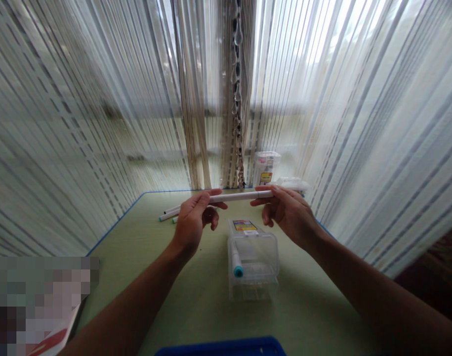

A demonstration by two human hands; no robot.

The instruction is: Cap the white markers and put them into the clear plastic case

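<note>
A long white marker (235, 197) is held level between both hands above a green table (196, 296). My left hand (194, 220) pinches its left end, fingers curled. My right hand (288, 210) pinches its right end with thumb and forefinger. Below the marker stands a clear plastic box (252, 259) holding one white marker with a teal cap (237, 262). Two more white markers (169, 213) lie on the table just left of my left hand.
A second clear box (266, 168) and a clear lid (293, 184) sit at the table's far edge by the striped curtains (100, 123). A blue object (222, 346) lies at the near edge. A red and white item (57, 338) is at the lower left.
</note>
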